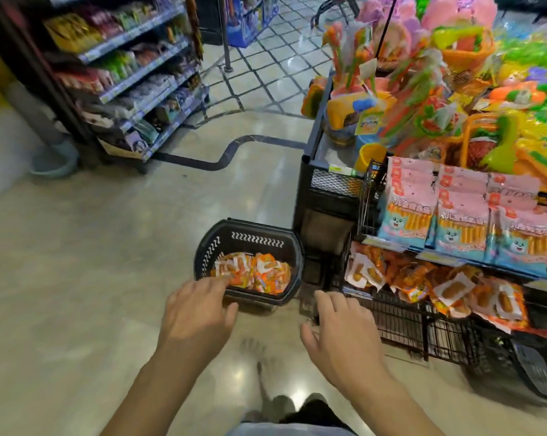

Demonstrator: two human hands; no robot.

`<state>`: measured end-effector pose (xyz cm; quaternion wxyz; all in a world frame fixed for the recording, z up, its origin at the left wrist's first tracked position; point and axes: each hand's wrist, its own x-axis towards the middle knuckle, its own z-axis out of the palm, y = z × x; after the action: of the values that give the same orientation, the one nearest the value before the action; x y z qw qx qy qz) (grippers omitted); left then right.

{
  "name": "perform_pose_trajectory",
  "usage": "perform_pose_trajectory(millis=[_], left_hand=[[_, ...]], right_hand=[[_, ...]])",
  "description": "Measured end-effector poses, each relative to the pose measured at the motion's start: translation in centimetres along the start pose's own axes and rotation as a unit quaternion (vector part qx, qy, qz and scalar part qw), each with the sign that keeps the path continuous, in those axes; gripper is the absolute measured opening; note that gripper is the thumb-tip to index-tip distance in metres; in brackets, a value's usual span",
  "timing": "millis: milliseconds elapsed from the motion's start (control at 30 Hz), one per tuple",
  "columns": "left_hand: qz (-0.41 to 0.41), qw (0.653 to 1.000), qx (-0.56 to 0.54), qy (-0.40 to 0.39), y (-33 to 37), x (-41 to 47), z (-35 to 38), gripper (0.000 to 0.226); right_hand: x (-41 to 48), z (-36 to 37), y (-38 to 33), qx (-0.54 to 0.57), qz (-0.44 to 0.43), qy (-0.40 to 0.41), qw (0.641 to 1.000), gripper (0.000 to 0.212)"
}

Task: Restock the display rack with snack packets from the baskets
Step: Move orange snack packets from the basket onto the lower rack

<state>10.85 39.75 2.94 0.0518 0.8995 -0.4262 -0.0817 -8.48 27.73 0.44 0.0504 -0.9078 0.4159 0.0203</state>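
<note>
Lying heaped in a black basket (253, 229) on the floor beside the wire rack (401, 319), glossy orange-and-white snack packets (259, 272); left hand (196, 313) and right hand (341, 328) hover nearby, fingers spread, empty.

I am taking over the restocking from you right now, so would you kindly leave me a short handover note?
Left hand: open, empty, at the near rim of the black basket.
Right hand: open, empty, by the rack's lower wire shelf.
The basket stands on the floor left of the rack, with orange snack packets in it.
Done: matching shelf packets already lie on the lower shelf; pink packets fill the shelf above.
Left: move the basket's packets onto the lower shelf.
</note>
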Motion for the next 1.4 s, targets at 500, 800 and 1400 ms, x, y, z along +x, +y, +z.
perform_pose_trajectory(millis=[500,800,1400], left_hand=[[-0.040,0.998,0.039,0.019,1.1,14.3,-1.7,0.036],[-0.044,0.999,0.014,-0.002,1.1,20.2,0.7,0.036],[-0.029,0.987,0.022,-0.154,-7.7,35.5,20.2,0.035]], right_hand=[[18.4,-0.4,0.6,0.045,-0.086,0.008,0.995,0.055],[24.0,0.2,1.2,0.035,-0.063,-0.031,0.997,0.052],[34.5,19.1,-3.7,0.047,0.046,-0.167,0.984,0.051]])
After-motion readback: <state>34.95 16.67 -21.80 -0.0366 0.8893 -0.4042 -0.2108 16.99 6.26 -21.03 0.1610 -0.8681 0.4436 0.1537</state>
